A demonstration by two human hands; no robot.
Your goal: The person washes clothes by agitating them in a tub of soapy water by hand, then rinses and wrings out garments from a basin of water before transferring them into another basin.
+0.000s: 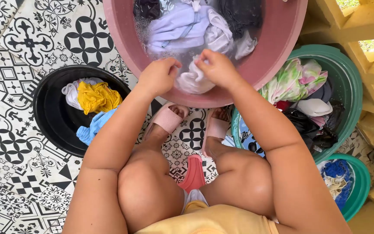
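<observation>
A pink basin (278, 47) of soapy water holds several wet clothes, white, pale and black. Over its near rim, my left hand (159, 74) and my right hand (217, 67) both grip a small white cloth (192, 80) that is bunched between them. My arms reach forward over my bent knees.
A black basin (48, 108) at the left holds yellow, white and blue clothes. A green basin (347, 86) at the right is full of mixed clothes. A smaller green tub (360, 186) sits near right. My feet in pink slippers rest on patterned tiles. Yellow steps rise at the far right.
</observation>
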